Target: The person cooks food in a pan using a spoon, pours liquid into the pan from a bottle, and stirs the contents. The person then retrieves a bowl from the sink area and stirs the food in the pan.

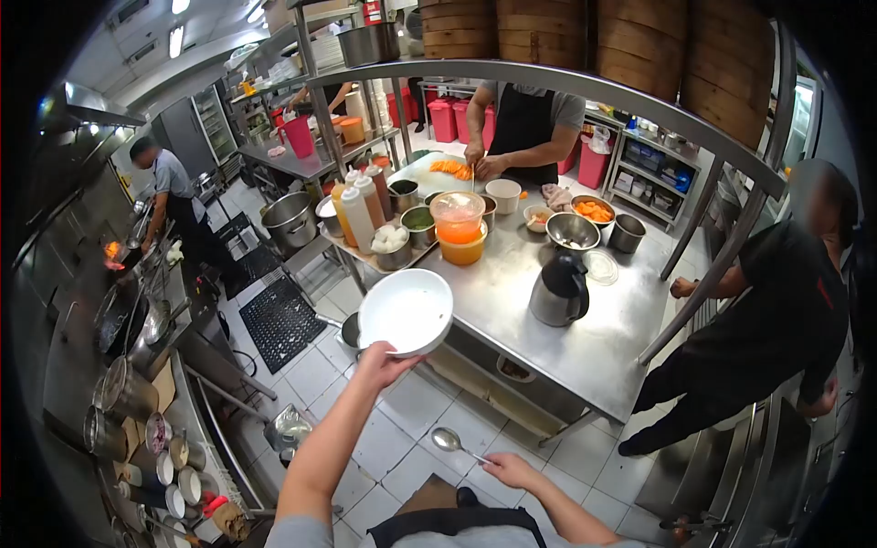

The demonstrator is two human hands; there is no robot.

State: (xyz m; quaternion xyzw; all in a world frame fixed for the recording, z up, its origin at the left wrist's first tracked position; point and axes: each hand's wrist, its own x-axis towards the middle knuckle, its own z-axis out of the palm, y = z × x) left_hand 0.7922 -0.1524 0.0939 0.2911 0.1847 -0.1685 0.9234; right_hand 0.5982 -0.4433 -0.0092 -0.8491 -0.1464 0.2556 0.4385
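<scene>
A white bowl [405, 311] is held up by its near rim in my left hand [384, 363], tilted so that I look into it; a few small specks show inside. Lower down, my right hand [512, 470] grips a metal spoon [448, 440] by its handle, the spoon's head pointing left over the tiled floor. Just beyond the bowl, on the steel table [512, 320], are an orange-filled container [459, 219], squeeze bottles [362, 203] and a pot of white pieces [391, 239]. A steel thermal jug [559, 290] stands nearer the table's front.
Across the table a person in a black apron [525, 123] cuts orange food on a white board [429, 169]. Someone in black [758, 283] stands at the right. Another person [178, 196] works at a flaming stove on the left. A metal shelf [548, 71] carrying bamboo steamers [639, 41] spans overhead.
</scene>
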